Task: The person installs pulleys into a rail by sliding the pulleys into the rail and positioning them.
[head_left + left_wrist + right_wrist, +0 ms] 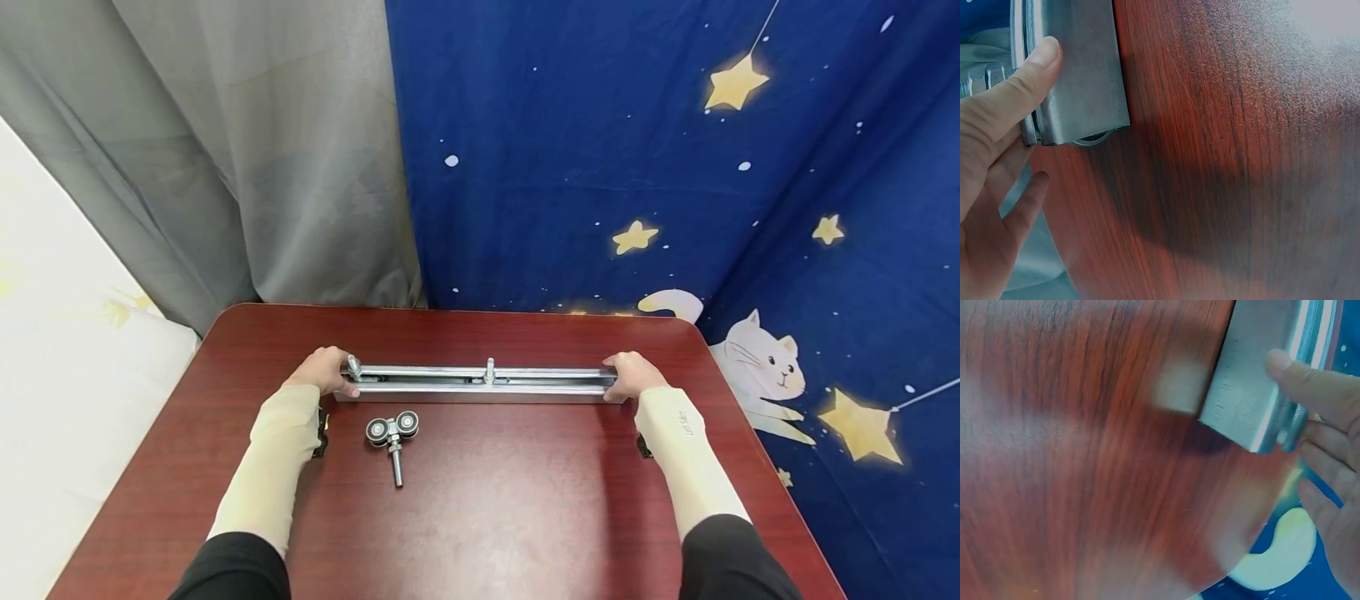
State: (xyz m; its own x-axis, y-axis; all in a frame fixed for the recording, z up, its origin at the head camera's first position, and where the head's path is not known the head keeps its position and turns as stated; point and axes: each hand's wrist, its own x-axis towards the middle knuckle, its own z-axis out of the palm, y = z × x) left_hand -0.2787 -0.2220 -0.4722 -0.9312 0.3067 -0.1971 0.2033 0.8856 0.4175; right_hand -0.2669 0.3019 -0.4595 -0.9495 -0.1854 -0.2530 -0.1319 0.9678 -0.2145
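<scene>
A silvery metal slotted track (420, 397) lies lengthwise across the far half of the table. My left hand (324, 372) grips its left end, thumb (1041, 56) on the near side face and fingers over the far side. At the opposite end my right hand (633, 375) grips it the same way, thumb (1291, 369) against the side. Two bolts stand up through the slot: one bolt (354, 365) close by the left hand, another bolt (490, 372) around the middle. Inside the left end, part of a round wheel (1092, 139) shows in the left wrist view.
A loose roller hanger (393, 435), with wheels and a threaded bolt, lies on the reddish-brown wooden table (510, 500) in front of the track's left part. Grey curtain (315, 167) and blue star-patterned curtain (540, 167) hang behind the table's far edge.
</scene>
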